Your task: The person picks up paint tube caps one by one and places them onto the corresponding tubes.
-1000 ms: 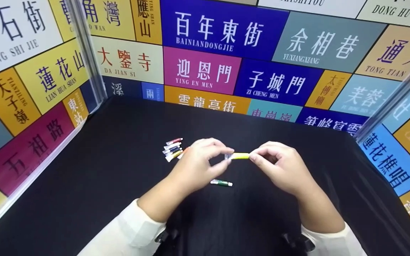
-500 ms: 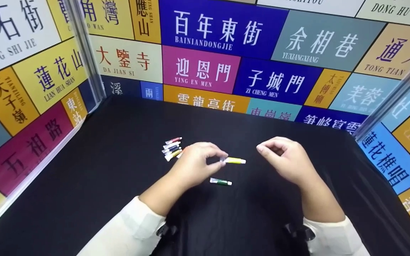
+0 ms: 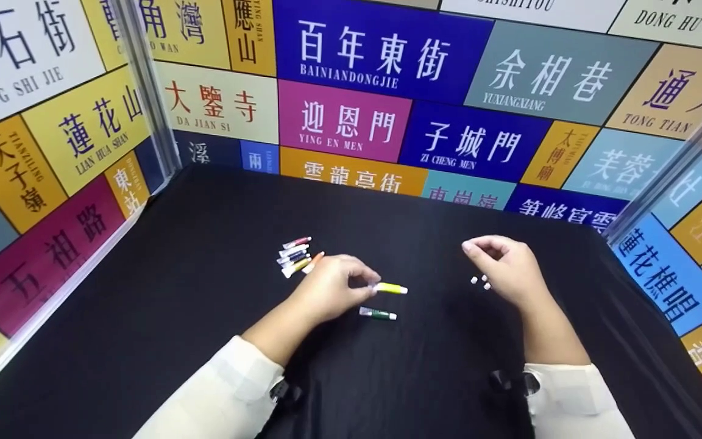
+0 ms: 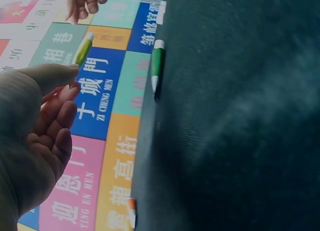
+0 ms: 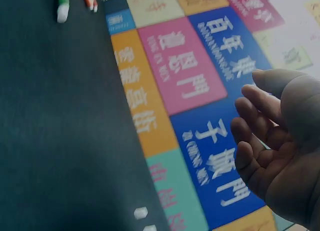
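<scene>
My left hand (image 3: 336,286) pinches the crimped end of a small yellow paint tube (image 3: 392,288) between thumb and forefinger; the tube's white tip points right. In the left wrist view the same yellow tube (image 4: 84,50) stands out past the fingertips. On the black cloth just below lies a green paint tube (image 3: 378,313). My right hand (image 3: 503,265) is raised off to the right with loosely bent fingers. Its thumb and fingers show nothing between them in the right wrist view. Close to that hand, a few tiny white caps (image 3: 474,280) lie on the cloth.
Several more paint tubes (image 3: 295,256) lie in a group beyond my left hand, with an orange tube (image 3: 314,262) partly behind it. Black cloth (image 3: 235,207) covers the table. Printed panels (image 3: 351,116) stand along its back and sides.
My right hand has come off the yellow tube's tip and moved right; white caps now show beside it. My left hand has lowered slightly to the left, still holding the yellow tube.
</scene>
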A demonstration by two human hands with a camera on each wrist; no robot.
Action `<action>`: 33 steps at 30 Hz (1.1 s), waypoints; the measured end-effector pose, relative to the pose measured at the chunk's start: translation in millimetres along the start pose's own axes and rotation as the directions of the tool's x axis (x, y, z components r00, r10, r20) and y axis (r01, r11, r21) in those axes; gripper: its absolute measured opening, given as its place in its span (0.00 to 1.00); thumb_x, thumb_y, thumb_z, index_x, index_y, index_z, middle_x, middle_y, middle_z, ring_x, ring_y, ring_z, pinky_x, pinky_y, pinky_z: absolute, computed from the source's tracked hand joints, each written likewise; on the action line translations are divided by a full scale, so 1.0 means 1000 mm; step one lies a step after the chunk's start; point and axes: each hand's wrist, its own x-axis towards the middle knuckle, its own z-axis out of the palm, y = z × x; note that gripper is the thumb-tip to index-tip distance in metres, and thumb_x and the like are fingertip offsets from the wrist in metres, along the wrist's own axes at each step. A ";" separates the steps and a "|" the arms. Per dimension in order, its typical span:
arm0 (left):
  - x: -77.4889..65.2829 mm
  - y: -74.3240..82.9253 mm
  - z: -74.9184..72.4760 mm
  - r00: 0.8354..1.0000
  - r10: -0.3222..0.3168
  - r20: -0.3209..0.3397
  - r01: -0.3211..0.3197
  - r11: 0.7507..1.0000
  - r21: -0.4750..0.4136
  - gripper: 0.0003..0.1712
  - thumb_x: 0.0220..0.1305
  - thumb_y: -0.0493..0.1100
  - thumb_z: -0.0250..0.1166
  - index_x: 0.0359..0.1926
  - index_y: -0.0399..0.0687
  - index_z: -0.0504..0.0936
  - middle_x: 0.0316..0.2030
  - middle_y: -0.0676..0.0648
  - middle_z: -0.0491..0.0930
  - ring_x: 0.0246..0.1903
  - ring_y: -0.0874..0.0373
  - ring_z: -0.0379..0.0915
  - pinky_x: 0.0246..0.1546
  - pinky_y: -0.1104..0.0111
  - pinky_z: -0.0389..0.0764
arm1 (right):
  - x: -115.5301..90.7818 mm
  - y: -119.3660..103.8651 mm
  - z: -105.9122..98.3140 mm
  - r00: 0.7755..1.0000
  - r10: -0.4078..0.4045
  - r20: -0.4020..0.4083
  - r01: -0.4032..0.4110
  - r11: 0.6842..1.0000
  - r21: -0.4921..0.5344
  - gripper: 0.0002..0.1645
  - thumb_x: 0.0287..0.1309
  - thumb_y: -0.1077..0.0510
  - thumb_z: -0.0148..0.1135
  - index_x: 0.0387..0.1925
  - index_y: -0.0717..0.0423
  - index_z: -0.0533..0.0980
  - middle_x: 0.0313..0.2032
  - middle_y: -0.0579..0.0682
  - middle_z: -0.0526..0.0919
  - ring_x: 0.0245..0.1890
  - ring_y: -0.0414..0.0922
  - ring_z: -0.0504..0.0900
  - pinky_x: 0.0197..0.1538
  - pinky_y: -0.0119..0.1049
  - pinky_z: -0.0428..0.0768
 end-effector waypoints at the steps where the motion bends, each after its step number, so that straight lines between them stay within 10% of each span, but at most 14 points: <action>1: 0.000 -0.002 0.001 1.000 -0.010 0.014 0.010 1.000 -0.006 0.07 0.62 0.43 0.79 0.42 0.52 0.95 0.41 0.53 0.93 0.46 0.56 0.88 0.56 0.59 0.84 | 0.001 0.006 0.000 1.000 0.011 -0.005 -0.011 1.000 -0.002 0.22 0.71 0.39 0.67 0.49 0.51 0.89 0.38 0.53 0.92 0.34 0.41 0.82 0.38 0.27 0.78; 12: -0.003 -0.015 0.007 0.986 -0.122 0.110 0.119 0.992 0.032 0.05 0.62 0.43 0.78 0.40 0.53 0.95 0.39 0.52 0.93 0.45 0.54 0.87 0.53 0.57 0.84 | 0.010 0.070 -0.004 0.990 0.141 -0.031 -0.141 0.990 -0.011 0.27 0.69 0.35 0.68 0.53 0.51 0.89 0.46 0.51 0.92 0.37 0.31 0.80 0.42 0.22 0.77; 21: -0.003 -0.020 0.010 0.970 -0.202 0.132 0.190 0.977 0.101 0.07 0.61 0.41 0.78 0.41 0.49 0.95 0.34 0.53 0.93 0.37 0.58 0.85 0.47 0.61 0.84 | 0.003 0.109 -0.011 0.954 0.300 0.015 -0.299 0.946 0.127 0.31 0.68 0.38 0.71 0.58 0.57 0.86 0.34 0.20 0.84 0.38 0.27 0.81 0.45 0.21 0.78; 33: -0.004 -0.031 0.019 0.962 -0.213 0.173 0.196 0.974 0.110 0.06 0.62 0.41 0.78 0.41 0.51 0.95 0.34 0.54 0.93 0.35 0.61 0.85 0.46 0.63 0.85 | -0.001 0.141 -0.011 0.928 0.345 0.137 -0.370 0.892 0.258 0.25 0.68 0.45 0.72 0.58 0.56 0.86 0.31 0.27 0.86 0.36 0.33 0.81 0.38 0.29 0.81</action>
